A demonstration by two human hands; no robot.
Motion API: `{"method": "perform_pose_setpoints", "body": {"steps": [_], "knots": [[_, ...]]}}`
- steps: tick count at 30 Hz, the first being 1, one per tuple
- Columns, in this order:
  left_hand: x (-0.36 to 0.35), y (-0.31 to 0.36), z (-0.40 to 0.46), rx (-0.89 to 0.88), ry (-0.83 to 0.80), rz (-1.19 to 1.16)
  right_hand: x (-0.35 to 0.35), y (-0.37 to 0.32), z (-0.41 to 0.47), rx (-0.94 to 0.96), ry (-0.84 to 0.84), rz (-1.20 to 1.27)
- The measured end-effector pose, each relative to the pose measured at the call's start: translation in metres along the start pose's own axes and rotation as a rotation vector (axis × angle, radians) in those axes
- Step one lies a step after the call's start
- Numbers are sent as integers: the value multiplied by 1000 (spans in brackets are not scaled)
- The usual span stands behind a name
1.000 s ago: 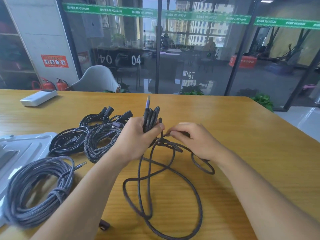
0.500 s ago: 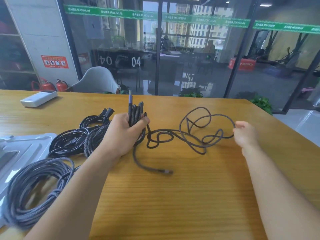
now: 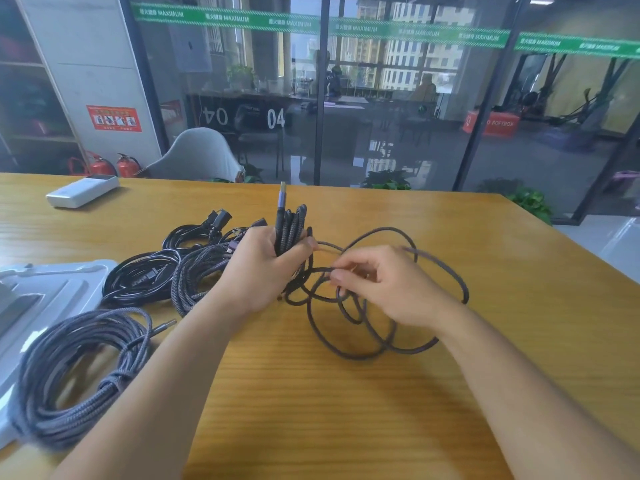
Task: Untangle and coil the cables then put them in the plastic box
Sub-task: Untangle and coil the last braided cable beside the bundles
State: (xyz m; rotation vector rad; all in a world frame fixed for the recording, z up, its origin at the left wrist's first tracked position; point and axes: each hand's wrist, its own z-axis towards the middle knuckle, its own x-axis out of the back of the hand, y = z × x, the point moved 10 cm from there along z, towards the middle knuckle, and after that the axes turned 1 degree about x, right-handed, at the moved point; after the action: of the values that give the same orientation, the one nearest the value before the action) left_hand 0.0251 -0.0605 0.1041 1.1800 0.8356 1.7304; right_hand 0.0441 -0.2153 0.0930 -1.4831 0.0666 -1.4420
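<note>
The left hand [image 3: 266,268] still clenches the folded bundle of the braided cable [image 3: 377,353] upright over the table [image 3: 346,410]. The right hand [image 3: 384,289], stretched out far from the bundle half a second ago, is back beside it, pinching a strand, so another turn can be added. The plastic box [image 3: 45,292] waits left of the bundle.

Bright, even daylight from the glass wall [image 3: 381,98] ahead. Soft, faint shadows on the table [image 3: 346,410]. Reflections and glare across the glass. Wide-angle bending at edges. Slight motion blur on the right hand [image 3: 384,289]; overall soft.
</note>
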Motion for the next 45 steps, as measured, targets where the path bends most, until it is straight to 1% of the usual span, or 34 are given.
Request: {"method": "perform_pose_setpoints", "body": {"steps": [2, 5, 6, 9, 11, 13, 15, 18, 20, 22, 25, 28, 30, 32, 34, 38, 40, 42, 45], "knots": [[-1, 1, 0, 0, -6, -13, 9, 6, 2, -13, 72, 64], [2, -1, 2, 9, 16, -65, 22, 21, 4, -92, 208, 334], [4, -2, 2, 18, 33, -84, 26, 22, 4, -90, 248, 364], [10, -6, 3, 39, 78, -119, 33, 4, 1, 82, 308, 167], [11, -8, 3, 42, 91, -147, 28, -8, -2, 182, 297, 80], [14, -9, 3, 46, 109, -177, 24, -11, -3, 209, 269, 60], [17, -10, 3, 53, 126, -206, 21, -8, -3, 201, 207, 90], [19, -10, 3, 61, 143, -241, 14, -3, -2, 122, 69, 285], [16, -9, 3, 59, 134, -268, 7, -1, 0, 79, 27, 412], [10, -8, 1, 59, 105, -297, -4, 3, 3, 42, 9, 411], [3, -7, 1, 59, 58, -312, -18, 13, 4, -33, -59, 327], [1, -6, 2, 55, 48, -304, -31, 16, 3, -81, -139, 429], [1, -7, 1, 59, 53, -307, -34, 18, 4, -113, -121, 520], [0, -7, 1, 65, 50, -315, -30, 21, 7, -122, -64, 533], [-1, -6, 1, 58, 39, -307, -28, 23, 8, -136, -47, 530], [1, -9, 2, 56, 40, -263, -43, 26, 5, -219, -139, 481], [2, -9, 2, 58, 52, -278, -46, 24, 6, -217, -144, 460], [6, -9, 2, 56, 70, -298, -44, 24, 8, -211, -105, 493], [11, -10, 2, 45, 81, -291, -38, 28, 8, -247, -1, 641]]}}
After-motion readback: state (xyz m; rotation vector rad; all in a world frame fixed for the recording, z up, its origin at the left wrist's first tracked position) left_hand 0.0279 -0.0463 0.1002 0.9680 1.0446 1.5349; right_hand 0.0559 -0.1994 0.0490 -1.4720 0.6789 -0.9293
